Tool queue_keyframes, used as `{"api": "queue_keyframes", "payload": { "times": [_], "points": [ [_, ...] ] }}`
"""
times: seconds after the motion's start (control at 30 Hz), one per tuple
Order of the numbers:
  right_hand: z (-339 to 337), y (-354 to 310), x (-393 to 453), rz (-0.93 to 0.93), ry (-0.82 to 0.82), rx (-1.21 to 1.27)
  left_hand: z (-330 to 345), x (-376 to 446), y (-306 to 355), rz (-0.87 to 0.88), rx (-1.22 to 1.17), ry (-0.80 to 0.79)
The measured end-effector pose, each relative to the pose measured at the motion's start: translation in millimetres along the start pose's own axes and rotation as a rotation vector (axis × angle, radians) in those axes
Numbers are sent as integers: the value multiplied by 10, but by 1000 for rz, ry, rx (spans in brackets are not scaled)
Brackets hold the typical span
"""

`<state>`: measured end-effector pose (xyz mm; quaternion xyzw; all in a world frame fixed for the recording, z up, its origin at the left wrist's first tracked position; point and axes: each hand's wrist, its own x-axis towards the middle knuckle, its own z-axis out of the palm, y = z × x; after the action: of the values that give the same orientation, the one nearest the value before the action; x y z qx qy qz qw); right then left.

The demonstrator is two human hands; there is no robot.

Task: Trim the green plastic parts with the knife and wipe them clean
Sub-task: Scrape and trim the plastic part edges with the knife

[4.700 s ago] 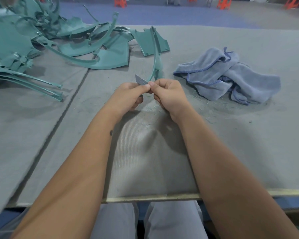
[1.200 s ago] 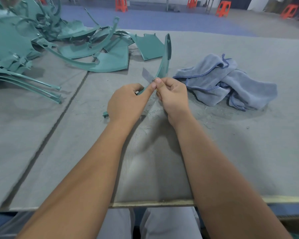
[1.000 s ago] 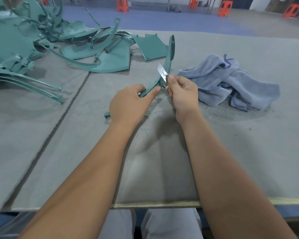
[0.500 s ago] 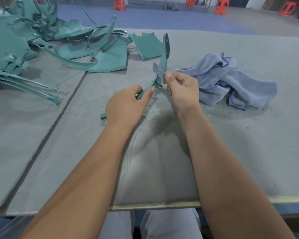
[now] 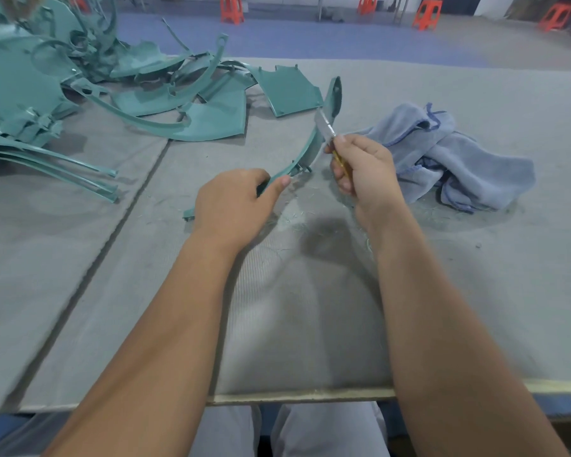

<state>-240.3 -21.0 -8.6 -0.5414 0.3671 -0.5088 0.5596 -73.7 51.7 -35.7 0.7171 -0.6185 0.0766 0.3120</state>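
My left hand [image 5: 234, 206] grips the lower half of a long curved green plastic strip [image 5: 314, 143], which arcs up and away to a rounded tip near the far pile. My right hand [image 5: 363, 169] holds a knife [image 5: 324, 127] by its yellow handle. The grey blade lies against the strip's right edge, above my thumb. The strip's near end sticks out to the left of my left hand. A crumpled blue-grey cloth [image 5: 455, 156] lies on the table just right of my right hand.
A heap of green plastic parts [image 5: 119, 84] covers the far left of the grey felt-covered table [image 5: 310, 308]. Thin green shavings lie scattered below my hands. Orange stools [image 5: 231, 8] stand on the floor beyond. The table's front edge runs just above my knees.
My right hand has slid the knife up along the strip, away from my left hand. My left hand keeps its grip lower on the strip, which now reaches farther up.
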Motion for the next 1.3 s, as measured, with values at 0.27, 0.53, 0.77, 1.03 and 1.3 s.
{"api": "queue_keyframes", "payload": {
  "times": [0.27,0.53,0.77,1.03,1.3],
  "points": [
    [91,10,-77,-6,-183,-161,-48,22,-14,46,-221,-24],
    [177,16,-125,-73,-224,-167,-44,29,21,-2,-352,-76],
    [205,26,-136,-128,-159,-215,27,60,71,-216,-311,3],
    [221,5,-121,-163,-86,-220,63,112,150,-312,-277,63],
    [174,24,-78,-185,0,-167,88,81,104,-314,-304,67]
  ]
}}
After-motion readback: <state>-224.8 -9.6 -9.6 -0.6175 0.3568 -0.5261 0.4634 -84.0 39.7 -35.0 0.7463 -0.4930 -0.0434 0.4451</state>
